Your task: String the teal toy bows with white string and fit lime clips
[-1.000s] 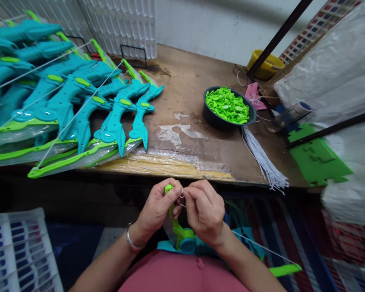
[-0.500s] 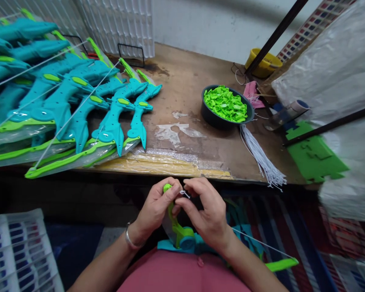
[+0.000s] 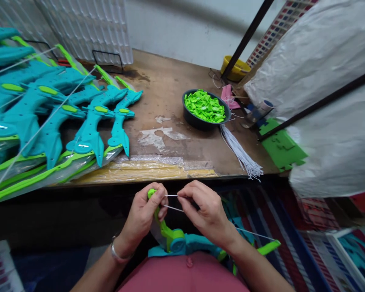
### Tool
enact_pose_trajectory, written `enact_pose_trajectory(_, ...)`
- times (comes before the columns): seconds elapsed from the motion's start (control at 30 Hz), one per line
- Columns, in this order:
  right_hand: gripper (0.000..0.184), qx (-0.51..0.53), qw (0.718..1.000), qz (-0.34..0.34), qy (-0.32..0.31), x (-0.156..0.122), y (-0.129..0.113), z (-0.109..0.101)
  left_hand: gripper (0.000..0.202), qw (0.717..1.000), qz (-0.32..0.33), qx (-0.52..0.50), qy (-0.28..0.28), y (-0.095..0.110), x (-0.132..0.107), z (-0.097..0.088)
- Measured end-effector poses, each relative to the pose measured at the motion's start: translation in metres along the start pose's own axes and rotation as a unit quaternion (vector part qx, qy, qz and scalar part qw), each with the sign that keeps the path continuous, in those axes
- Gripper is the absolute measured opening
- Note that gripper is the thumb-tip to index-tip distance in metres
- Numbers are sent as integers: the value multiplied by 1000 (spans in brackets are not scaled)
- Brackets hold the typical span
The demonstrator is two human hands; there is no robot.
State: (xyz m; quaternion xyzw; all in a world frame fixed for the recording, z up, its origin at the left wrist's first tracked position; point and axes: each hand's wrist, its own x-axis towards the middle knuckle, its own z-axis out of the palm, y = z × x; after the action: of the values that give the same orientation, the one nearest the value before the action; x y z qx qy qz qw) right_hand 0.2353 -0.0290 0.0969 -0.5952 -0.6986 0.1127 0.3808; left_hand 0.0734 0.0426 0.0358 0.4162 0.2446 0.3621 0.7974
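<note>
A toy bow point(image 3: 174, 235) with a teal body and lime-green limbs lies across my lap. My left hand point(image 3: 149, 207) is closed around the green tip of its left limb, thumb on top. From that tip a white string point(image 3: 171, 196) runs to my right hand point(image 3: 202, 211), which pinches it between thumb and fingertips. A second stretch of string passes below, behind the right fingers. On the right, the string reaches the bow's other green tip point(image 3: 269, 247). The middle of the bow is partly hidden by my right hand and forearm.
On the wooden table point(image 3: 167, 89), several teal toy bows point(image 3: 88, 121) are piled at left. A dark bowl point(image 3: 200, 123) holds lime-green pieces, with a bundle of white strings point(image 3: 241, 156) beside it. A green foam mat piece point(image 3: 281, 146) and plastic wrapping point(image 3: 322, 81) are at right.
My right hand has pulled the string end away from the left hand, so the string is now stretched taut between them. The view has shifted to the right.
</note>
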Motion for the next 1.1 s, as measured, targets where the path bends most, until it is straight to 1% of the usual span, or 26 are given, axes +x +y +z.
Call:
enact_pose_trajectory(0.13, 11, -68, 997, -21, 3, -8, 2, -9, 31, 1000, -2, -2, -9, 0, 4, 0)
enact_pose_trajectory(0.23, 11, -132, 990, -47, 0, -13, 0, -14, 31, 1000, -2, 1, -16, 0, 7, 4)
enact_pose_trajectory(0.3, 12, -152, 987, -60, 2, -15, -1, -16, 31, 1000, -5, -7, -21, 0, 8, 7)
enact_pose_trajectory(0.37, 12, -160, 984, -73, 14, -16, 0, -15, 33, 999, -7, -17, -35, -1, 10, 10)
enact_pose_trajectory(0.5, 11, -175, 979, -91, 60, -14, 1, -7, 37, 997, -1, -29, -72, -3, 15, 17)
enact_pose_trajectory(0.57, 19, -179, 975, -105, 85, -14, -2, -5, 37, 996, 1, -48, -75, -1, 17, 17)
enact_pose_trajectory(0.63, 31, -187, 969, -121, 107, -17, -5, -7, 36, 995, 8, -75, -59, 8, 18, 11)
enact_pose_trajectory(0.67, 36, -190, 967, -128, 113, -19, -7, -9, 36, 995, 20, -90, -44, 15, 19, 5)
enact_pose_trajectory(0.73, 39, -196, 963, -140, 117, -25, -10, -17, 35, 992, 68, -110, 1, 37, 18, -15)
enact_pose_trajectory(0.83, 36, -205, 959, -163, 112, -35, -9, -29, 31, 972, 175, -117, 106, 83, 9, -56)
enact_pose_trajectory(0.9, 34, -213, 956, -178, 98, -41, -3, -35, 32, 939, 258, -127, 190, 115, -4, -85)
enact_pose_trajectory(0.93, 33, -215, 955, -183, 91, -43, 1, -36, 38, 917, 294, -141, 229, 131, -12, -99)
enact_pose_trajectory(0.97, 33, -216, 955, -184, 87, -46, 6, -36, 47, 897, 316, -150, 272, 144, -20, -111)
enact_pose_trajectory(1.0, 32, -215, 956, -180, 85, -48, 11, -35, 52, 875, 343, -160, 301, 156, -27, -123)
enact_pose_trajectory(1.07, 30, -206, 961, -162, 85, -52, 21, -31, 49, 822, 426, -163, 342, 176, -39, -144)
enact_pose_trajectory(1.1, 29, -199, 965, -151, 84, -53, 26, -27, 47, 801, 448, -160, 365, 184, -42, -154)
